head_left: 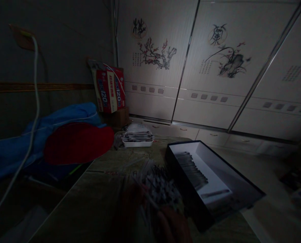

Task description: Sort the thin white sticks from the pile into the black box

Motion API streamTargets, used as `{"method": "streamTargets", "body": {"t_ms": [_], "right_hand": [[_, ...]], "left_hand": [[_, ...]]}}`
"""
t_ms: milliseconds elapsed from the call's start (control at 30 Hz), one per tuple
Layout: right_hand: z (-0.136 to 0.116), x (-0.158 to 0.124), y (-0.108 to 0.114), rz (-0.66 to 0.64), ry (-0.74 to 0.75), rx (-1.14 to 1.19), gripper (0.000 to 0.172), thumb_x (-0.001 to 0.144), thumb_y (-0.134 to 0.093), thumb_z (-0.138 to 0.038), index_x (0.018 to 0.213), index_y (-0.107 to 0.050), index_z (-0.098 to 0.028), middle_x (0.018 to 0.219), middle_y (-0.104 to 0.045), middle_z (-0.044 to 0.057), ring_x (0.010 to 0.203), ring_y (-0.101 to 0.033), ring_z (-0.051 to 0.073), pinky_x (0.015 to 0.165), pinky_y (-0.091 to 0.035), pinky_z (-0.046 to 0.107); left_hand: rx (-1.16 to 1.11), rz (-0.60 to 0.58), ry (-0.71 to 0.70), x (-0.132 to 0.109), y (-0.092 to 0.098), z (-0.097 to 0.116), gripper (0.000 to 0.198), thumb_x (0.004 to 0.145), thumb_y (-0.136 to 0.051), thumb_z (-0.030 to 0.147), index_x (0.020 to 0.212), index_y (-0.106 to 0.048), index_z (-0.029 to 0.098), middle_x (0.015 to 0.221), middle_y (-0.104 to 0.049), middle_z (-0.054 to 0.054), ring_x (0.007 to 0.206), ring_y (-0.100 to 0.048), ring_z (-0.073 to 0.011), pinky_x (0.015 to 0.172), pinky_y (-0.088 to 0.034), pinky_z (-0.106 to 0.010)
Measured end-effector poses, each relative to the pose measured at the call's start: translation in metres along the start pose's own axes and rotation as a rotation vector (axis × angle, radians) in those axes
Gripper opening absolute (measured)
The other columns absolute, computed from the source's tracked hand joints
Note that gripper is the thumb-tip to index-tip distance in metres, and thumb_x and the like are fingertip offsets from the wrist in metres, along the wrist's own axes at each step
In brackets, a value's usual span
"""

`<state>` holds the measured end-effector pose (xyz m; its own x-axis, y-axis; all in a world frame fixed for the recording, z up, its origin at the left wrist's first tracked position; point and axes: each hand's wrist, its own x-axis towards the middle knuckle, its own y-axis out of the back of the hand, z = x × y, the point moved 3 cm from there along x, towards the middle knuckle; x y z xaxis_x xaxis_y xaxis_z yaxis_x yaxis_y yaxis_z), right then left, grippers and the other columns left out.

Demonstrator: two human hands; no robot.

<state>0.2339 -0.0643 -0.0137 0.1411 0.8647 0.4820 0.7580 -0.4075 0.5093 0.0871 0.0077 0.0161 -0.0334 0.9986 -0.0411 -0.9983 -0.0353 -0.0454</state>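
Observation:
The room is very dark. My left hand [130, 206] is a blurred shape at the near edge of the table, touching a heap of thin dark sticks in clear sleeves [160, 185]. My right hand [173, 224] lies just below that heap, close to the near left corner of a black box with a white inside [241, 189]. A row of the same sticks [191, 168] lies along the box's left side, and a single one [215, 193] lies apart on its floor. The dark hides whether either hand grips anything.
A white tray of sticks [137, 140] stands at the table's far end beside a white mask-like object [136, 127]. On the left lie a red cushion [76, 141], blue cloth [18, 145], a hanging white cable [35, 101] and a red carton [109, 89]. Painted wardrobe doors [216, 67] are behind.

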Motion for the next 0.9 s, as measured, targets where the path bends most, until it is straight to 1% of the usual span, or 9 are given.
{"method": "streamTargets", "body": {"t_ms": [100,133,267,333,400,500,600,767,900], "right_hand": [[-0.009,0.017,0.005,-0.196,0.109,-0.094,0.032,0.094,-0.037,-0.037,0.088,-0.065,-0.024,0.073,-0.069,0.003,0.063,-0.065,0.017,0.057,-0.046,0.023],[-0.009,0.020,0.004,-0.205,0.099,-0.112,0.029,0.094,-0.038,-0.038,0.094,-0.065,-0.025,0.077,-0.070,0.003,0.066,-0.066,0.017,0.058,-0.046,0.024],[0.007,0.017,-0.008,0.039,-0.058,-0.113,0.029,0.091,-0.044,-0.045,0.098,-0.065,-0.028,0.081,-0.071,0.005,0.073,-0.067,0.021,0.063,-0.050,0.028],[0.015,0.011,-0.019,0.111,-0.029,-0.090,0.031,0.089,-0.046,-0.049,0.090,-0.068,-0.028,0.080,-0.072,0.006,0.073,-0.067,0.022,0.064,-0.051,0.029],[0.019,0.007,-0.026,0.143,0.010,-0.047,0.033,0.086,-0.048,-0.052,0.084,-0.070,-0.027,0.078,-0.071,0.006,0.070,-0.066,0.021,0.062,-0.051,0.029],[0.021,0.007,-0.030,0.108,-0.053,0.063,0.039,0.091,-0.041,-0.048,0.075,-0.068,-0.025,0.061,-0.065,0.002,0.054,-0.060,0.016,0.052,-0.047,0.024],[0.020,0.008,-0.027,0.073,-0.138,0.156,0.039,0.094,-0.036,-0.043,0.081,-0.067,-0.023,0.052,-0.059,-0.001,0.045,-0.056,0.013,0.045,-0.043,0.021],[0.021,0.006,-0.027,0.100,-0.087,0.184,0.028,0.087,-0.051,-0.043,0.094,-0.069,-0.023,0.067,-0.070,0.002,0.055,-0.064,0.015,0.051,-0.049,0.021],[0.028,-0.003,-0.028,0.241,-0.171,0.057,0.027,0.088,-0.051,-0.043,0.101,-0.067,-0.025,0.078,-0.071,0.003,0.069,-0.066,0.017,0.062,-0.051,0.024]], "left_hand": [[-0.008,0.025,0.028,0.005,0.000,0.000,0.039,0.062,-0.064,0.057,0.062,-0.063,0.018,0.048,-0.057,0.002,0.047,-0.052,-0.0129,0.052,-0.044,-0.025],[-0.026,0.031,0.026,0.006,0.000,-0.001,0.039,0.063,-0.063,0.057,0.062,-0.062,0.017,0.049,-0.058,0.001,0.048,-0.053,-0.0133,0.053,-0.044,-0.025],[-0.096,0.045,-0.010,0.003,0.002,-0.001,0.033,0.072,-0.061,0.050,0.068,-0.061,0.017,0.054,-0.062,0.001,0.054,-0.057,-0.0148,0.059,-0.046,-0.027],[-0.111,0.043,-0.024,0.001,0.002,0.000,0.029,0.072,-0.061,0.046,0.068,-0.061,0.017,0.056,-0.063,0.001,0.056,-0.059,-0.0152,0.061,-0.047,-0.027],[-0.108,0.035,-0.026,-0.001,0.001,0.002,0.028,0.072,-0.062,0.045,0.067,-0.061,0.018,0.056,-0.064,0.001,0.056,-0.059,-0.0152,0.061,-0.047,-0.026],[-0.085,0.019,-0.022,-0.001,-0.001,0.001,0.028,0.071,-0.061,0.045,0.069,-0.062,0.018,0.053,-0.062,0.002,0.053,-0.058,-0.0147,0.056,-0.047,-0.025],[-0.062,0.007,-0.034,0.001,-0.001,-0.005,0.027,0.070,-0.061,0.045,0.070,-0.063,0.018,0.053,-0.063,0.002,0.052,-0.058,-0.0147,0.056,-0.047,-0.025],[-0.003,0.036,-0.019,0.003,0.003,-0.012,0.028,0.074,-0.059,0.045,0.071,-0.063,0.018,0.059,-0.065,0.001,0.057,-0.060,-0.0157,0.060,-0.048,-0.026],[-0.010,0.007,-0.008,0.002,0.002,-0.009,0.029,0.073,-0.058,0.046,0.072,-0.063,0.018,0.058,-0.065,0.000,0.058,-0.061,-0.0164,0.062,-0.049,-0.027]]}}
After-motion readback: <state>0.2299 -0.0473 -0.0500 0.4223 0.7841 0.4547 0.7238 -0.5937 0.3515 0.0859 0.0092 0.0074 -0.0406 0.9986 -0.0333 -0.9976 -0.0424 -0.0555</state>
